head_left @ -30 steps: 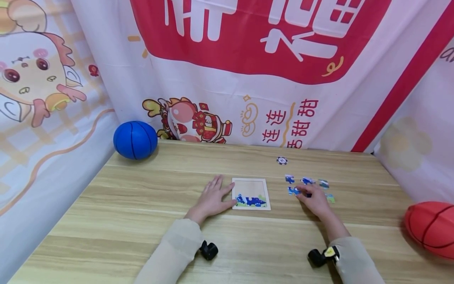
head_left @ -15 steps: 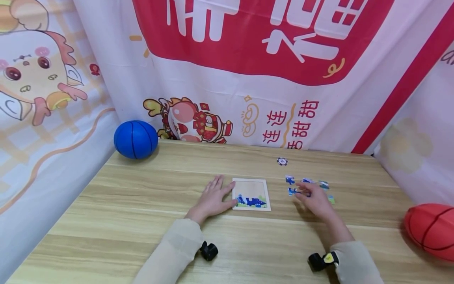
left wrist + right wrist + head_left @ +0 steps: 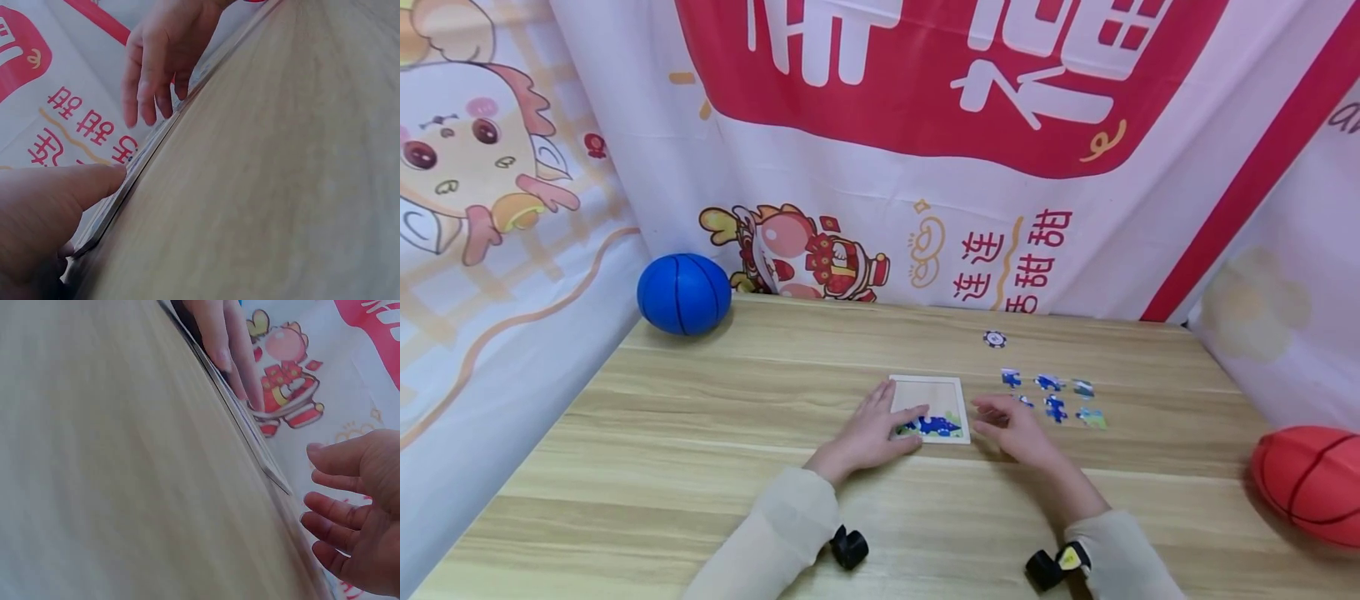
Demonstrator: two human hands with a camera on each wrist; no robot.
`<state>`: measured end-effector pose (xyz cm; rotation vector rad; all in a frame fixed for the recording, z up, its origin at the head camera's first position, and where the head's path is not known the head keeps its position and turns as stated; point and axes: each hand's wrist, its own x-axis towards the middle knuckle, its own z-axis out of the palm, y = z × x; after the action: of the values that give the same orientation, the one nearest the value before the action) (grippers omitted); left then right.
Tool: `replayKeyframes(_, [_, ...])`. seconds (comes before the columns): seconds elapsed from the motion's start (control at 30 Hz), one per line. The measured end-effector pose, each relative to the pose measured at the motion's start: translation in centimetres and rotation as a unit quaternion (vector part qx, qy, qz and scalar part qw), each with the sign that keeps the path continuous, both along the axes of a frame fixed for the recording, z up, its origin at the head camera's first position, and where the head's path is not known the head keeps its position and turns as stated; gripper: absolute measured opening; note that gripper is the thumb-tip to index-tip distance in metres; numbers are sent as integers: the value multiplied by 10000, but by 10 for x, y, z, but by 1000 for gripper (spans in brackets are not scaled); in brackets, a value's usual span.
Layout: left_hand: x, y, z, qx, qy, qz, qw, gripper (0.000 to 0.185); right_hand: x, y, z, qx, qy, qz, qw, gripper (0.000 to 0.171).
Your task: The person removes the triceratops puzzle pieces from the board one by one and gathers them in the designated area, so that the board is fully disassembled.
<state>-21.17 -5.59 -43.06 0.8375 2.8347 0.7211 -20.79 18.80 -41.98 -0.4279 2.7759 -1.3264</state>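
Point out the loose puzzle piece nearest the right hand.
The near row's leftmost piece, blue and partly hidden behind the right hand; the other five loose pieces lie farther off, unobstructed.

right hand [image 3: 1015, 433]: moved beside frame [image 3: 925, 379]; left hand [image 3: 868, 432]: reaches farther over it

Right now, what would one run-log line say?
left hand: rests on puzzle frame | right hand: beside frame, nothing visible in it | frame: partly filled | loose pieces: on table
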Motion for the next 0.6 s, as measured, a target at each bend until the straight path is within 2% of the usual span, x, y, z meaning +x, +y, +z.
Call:
replayKeyframes(0.13, [0, 1, -3, -100, 82, -26, 9999, 45, 2, -9, -8, 132, 61, 54, 9999, 35])
replayKeyframes(0.27, [1, 1, -4, -161, 155, -59, 9997, 43, 3, -14, -14, 285, 360, 95, 9989, 35])
replayKeyframes(0.6, [2, 1, -5, -209, 254, -131, 9994, 40, 6, -16, -15, 387, 506, 224, 9977, 35])
